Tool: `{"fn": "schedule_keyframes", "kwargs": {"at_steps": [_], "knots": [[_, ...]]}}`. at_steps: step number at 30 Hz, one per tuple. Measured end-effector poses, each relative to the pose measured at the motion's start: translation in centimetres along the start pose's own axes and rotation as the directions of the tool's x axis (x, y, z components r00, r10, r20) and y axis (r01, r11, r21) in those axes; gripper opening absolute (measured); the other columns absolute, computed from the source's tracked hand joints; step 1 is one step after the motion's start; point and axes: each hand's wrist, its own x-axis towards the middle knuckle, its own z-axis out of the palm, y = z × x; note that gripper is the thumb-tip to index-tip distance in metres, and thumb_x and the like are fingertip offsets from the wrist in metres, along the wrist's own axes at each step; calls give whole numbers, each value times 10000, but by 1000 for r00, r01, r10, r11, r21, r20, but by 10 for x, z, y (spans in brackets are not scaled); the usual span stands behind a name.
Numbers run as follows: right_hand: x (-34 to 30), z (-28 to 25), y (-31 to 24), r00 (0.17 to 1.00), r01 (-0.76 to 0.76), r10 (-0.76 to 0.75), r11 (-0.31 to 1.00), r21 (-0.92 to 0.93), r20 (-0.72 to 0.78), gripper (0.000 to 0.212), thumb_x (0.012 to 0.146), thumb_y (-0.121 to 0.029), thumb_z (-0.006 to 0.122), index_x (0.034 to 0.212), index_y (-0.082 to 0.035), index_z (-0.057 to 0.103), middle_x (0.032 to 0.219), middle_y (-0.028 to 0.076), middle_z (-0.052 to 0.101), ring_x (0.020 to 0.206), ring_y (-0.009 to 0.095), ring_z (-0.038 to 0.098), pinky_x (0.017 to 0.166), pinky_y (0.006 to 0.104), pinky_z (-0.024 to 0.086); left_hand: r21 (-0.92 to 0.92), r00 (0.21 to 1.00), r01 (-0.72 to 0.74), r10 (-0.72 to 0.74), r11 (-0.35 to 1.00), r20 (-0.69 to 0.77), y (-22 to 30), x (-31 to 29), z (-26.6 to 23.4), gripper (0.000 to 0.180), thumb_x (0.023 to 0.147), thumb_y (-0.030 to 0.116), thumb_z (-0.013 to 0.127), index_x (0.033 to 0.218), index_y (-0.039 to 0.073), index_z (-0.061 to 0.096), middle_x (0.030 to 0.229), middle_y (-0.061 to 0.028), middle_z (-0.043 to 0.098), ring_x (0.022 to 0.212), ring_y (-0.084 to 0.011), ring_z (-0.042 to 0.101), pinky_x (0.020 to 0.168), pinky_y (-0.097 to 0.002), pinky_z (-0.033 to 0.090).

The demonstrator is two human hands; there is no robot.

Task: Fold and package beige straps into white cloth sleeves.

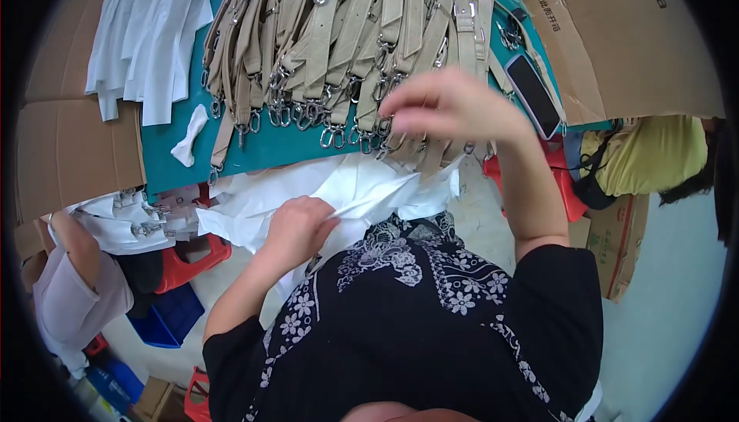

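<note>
A white sheet [369,187] is, it seems, being steadied over the lap, at the centre of the view, while something among the straps is reached for. The sheet's edge is pinched in the left hand [296,226], at eight o'clock. The right hand [458,106] is raised at one o'clock, over the near ends of the beige straps [339,53]; its thumb and fingers are seen curled, but it is blurred, and whether anything is held cannot be told. If a strap is to be taken, one would need to be singled out from the crowded row, with the sheet held fast. The straps are heaped at twelve o'clock on the teal table [289,145], overlapped and fitted with silvery buckles and clasps. The sheet is thin-looking, creased and bunched into folds.
</note>
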Motion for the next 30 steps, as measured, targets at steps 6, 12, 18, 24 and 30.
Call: {"fn": "schedule_keyframes", "kwargs": {"at_steps": [6,12,18,24,30], "knots": [[-35,79,29,980,40,-19,994,-102,196,369,698,-298,674,965,-53,601,785,129,622,775,283,597,693,371,457,-207,977,212,-211,955,28,6,-5,-61,99,746,73,650,782,10,583,660,-57,569,580,-100,522,526,-226,400],[-52,86,41,899,-107,170,979,-175,404,286,685,-294,658,821,-48,604,692,134,600,701,309,581,616,403,429,-73,879,390,-395,918,-265,-28,-93,-131,86,749,31,629,765,-10,556,667,-7,543,624,-70,479,562,-200,385],[-40,89,29,986,-73,109,964,-257,128,129,798,-202,542,842,-84,571,710,94,599,678,292,593,596,369,444,380,588,782,-787,493,-188,-63,-151,-150,195,734,147,640,845,1,574,688,-74,566,636,-166,530,604,-284,424],[-39,115,3,979,88,-1,904,-417,204,328,756,-359,588,908,-74,534,858,103,580,747,306,582,641,388,461,-41,910,406,-408,913,-74,-17,-47,-88,343,683,163,689,981,27,585,975,-119,586,911,-275,557,802,-340,431],[-91,113,46,991,-93,125,906,-412,51,294,754,-304,621,902,-59,556,806,99,581,751,296,586,640,379,460,106,974,-70,45,992,222,9,1,-12,569,606,207,743,1109,71,515,1043,-109,539,974,-272,516,820,-345,411]]}}
